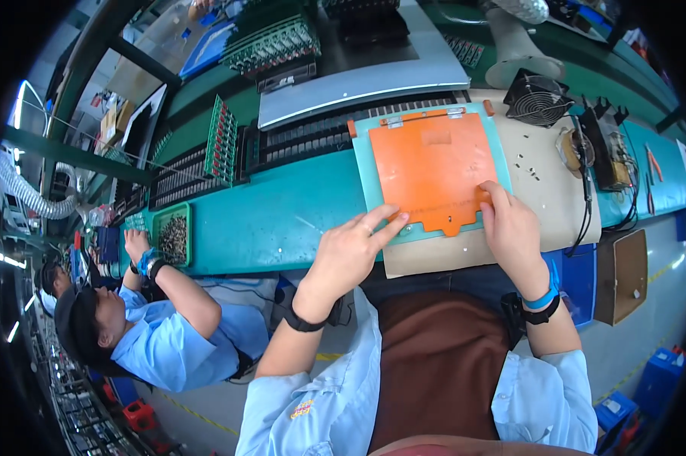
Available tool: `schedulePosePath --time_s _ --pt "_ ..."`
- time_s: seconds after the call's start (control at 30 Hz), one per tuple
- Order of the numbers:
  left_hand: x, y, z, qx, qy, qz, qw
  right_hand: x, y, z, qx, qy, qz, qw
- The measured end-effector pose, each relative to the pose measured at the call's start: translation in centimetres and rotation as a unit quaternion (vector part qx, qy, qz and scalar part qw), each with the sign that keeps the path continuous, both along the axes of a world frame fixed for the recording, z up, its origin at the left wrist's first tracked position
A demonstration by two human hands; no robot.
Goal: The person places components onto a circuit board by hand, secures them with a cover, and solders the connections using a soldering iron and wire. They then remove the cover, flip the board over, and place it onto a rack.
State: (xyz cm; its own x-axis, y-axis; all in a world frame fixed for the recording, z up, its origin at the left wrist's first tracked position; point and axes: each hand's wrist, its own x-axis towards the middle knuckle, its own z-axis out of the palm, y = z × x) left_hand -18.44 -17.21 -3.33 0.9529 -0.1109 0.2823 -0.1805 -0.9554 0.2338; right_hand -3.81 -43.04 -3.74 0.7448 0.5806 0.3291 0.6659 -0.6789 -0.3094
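Observation:
In front of me lies a flat fixture with a hinged orange lid over a mint-green base plate. The lid lies down on the base, its metal hinges at the far edge and a small tab at the near edge. My left hand grips the fixture's near left corner, thumb and index finger close together at the lid's edge. At the near right corner, my right hand has its thumb and bent index finger on the lid's edge. Whatever lies beneath the lid is hidden.
Under the fixture is a brown board on the teal bench mat. Small loose parts, a black fan and pliers lie rightward. Left, a co-worker's hand is near a green parts tray. Behind runs a conveyor.

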Motion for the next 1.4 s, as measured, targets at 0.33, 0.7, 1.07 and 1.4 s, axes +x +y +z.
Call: schedulePosePath --time_s 0.33,0.7,1.07,1.4 --pt "-0.9 -0.4 0.2 0.01 0.027 0.034 0.999 -2.7 7.1 -0.1 0.012 0.032 0.223 0.974" --pt "-1.8 -0.6 -0.6 0.024 0.018 0.03 0.999 -3.5 9.5 -1.2 -0.032 -0.016 0.216 0.976" --pt "-1.7 -0.1 1.5 -0.024 0.023 0.073 0.997 0.3 1.6 -1.3 0.215 -0.005 0.193 0.957" --pt "4.8 2.3 1.4 -0.174 0.056 0.208 0.961 4.4 -3.1 -1.0 0.179 0.068 -0.063 0.98"
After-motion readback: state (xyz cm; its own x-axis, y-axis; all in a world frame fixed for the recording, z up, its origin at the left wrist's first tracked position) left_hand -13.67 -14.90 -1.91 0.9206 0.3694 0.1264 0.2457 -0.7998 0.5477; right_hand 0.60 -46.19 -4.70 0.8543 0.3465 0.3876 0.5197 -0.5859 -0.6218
